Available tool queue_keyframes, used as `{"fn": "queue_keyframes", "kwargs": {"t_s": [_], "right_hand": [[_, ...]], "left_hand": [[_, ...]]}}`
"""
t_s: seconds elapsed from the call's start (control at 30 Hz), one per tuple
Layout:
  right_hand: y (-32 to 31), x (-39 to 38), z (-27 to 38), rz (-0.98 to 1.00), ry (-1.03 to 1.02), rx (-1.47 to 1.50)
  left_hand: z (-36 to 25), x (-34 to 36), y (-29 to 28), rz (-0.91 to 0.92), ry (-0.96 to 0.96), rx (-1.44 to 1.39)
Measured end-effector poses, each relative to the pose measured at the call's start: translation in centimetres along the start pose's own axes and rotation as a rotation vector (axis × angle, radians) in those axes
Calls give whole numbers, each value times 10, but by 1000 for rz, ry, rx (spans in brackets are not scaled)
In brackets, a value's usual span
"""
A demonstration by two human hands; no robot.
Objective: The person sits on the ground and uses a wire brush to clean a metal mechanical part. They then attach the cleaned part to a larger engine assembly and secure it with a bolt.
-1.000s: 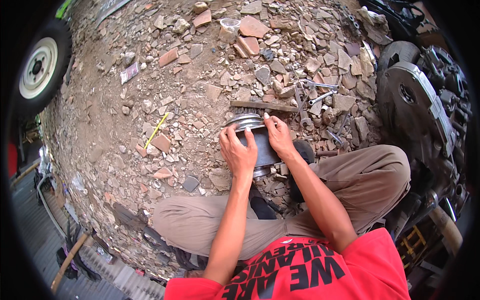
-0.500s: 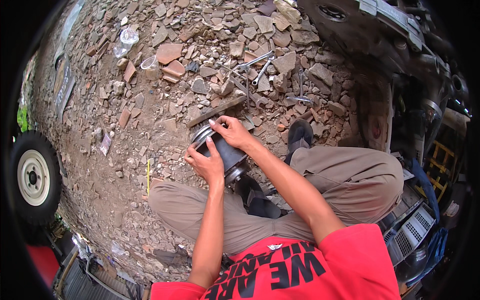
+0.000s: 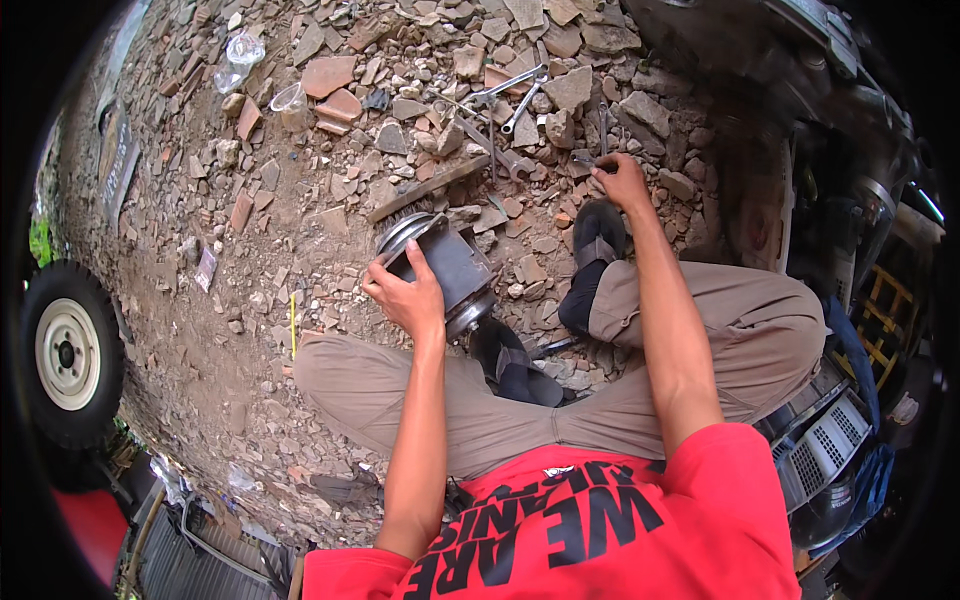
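My left hand (image 3: 408,298) grips the flanged rim of a dark grey metal cylinder part (image 3: 452,268), thumb on top and fingers round the edge. Stepped metal rings show at both ends of the part, which lies tilted just past my shins. A wooden wire brush (image 3: 430,190) with bristles sits against its upper rim. Stretched out to the right, my right hand (image 3: 622,182) pinches a small wrench (image 3: 584,159) on the rubble; the fingers partly cover it. Another wrench (image 3: 603,128) stands just beyond that hand.
More wrenches (image 3: 522,108) lie on broken tile and stone farther off. A clear plastic cup (image 3: 290,102) is at the upper left, a wheel (image 3: 68,345) at the far left. Dark machinery (image 3: 840,110) fills the upper right. My shoes (image 3: 600,235) rest between the hands.
My right hand has let go of the metal cylinder part and moved right to the small wrench. My left hand still holds the part's rim. The view has shifted slightly.
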State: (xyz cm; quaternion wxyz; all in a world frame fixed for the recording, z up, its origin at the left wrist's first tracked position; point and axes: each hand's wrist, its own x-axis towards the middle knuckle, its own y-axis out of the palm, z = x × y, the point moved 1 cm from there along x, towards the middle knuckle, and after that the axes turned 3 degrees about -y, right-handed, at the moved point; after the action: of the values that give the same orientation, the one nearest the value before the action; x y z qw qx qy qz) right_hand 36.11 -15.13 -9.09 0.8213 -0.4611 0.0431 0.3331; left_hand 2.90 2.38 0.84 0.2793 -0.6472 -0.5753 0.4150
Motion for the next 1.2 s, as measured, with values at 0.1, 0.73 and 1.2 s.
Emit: {"fn": "queue_keyframes", "kwargs": {"t_s": [0.1,0.73,1.2], "right_hand": [[11,-28,7,115,-43,52],[35,-38,-22,-465,207,228],[71,12,132,-360,-166,784]], "left_hand": [[0,-1,-1,14,-6,-12],[5,2,-3,-44,47,-86],[7,-1,-5,-55,11,-188]]}}
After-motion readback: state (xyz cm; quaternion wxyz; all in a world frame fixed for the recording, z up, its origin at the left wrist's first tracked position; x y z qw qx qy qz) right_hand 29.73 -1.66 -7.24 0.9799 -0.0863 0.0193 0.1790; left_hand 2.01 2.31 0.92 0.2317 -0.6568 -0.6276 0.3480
